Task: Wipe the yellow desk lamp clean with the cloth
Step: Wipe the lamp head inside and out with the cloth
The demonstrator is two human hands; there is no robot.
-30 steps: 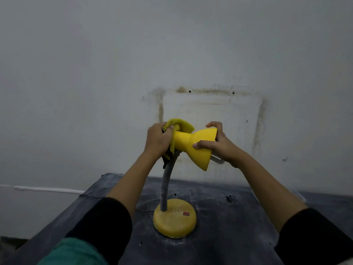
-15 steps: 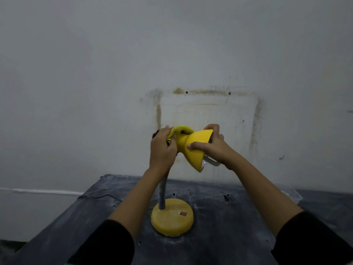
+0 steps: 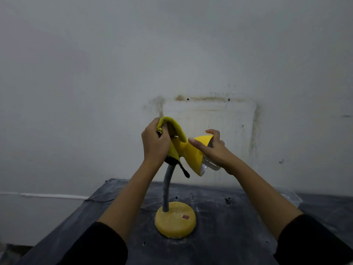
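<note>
The yellow desk lamp stands on a dark table, its round base [image 3: 174, 219] with a red switch in the middle and a grey flexible neck [image 3: 166, 190] rising from it. Its cone shade [image 3: 193, 155] tilts down to the right, with the bulb showing at the mouth. My left hand [image 3: 154, 145] grips a yellow cloth [image 3: 172, 125] with a black edge, draped over the back of the shade. My right hand [image 3: 212, 150] holds the shade's rim, thumb on top and fingers behind.
The dark, dusty table [image 3: 229, 217] runs up to a stained white wall [image 3: 210, 111]. A white cable [image 3: 47, 196] runs along the wall at the left. The table's left edge drops off near the lower left corner.
My left hand has lifted the cloth up and over the back of the shade. The shade has tilted further down, and the right hand's grip on the rim has loosened a little.
</note>
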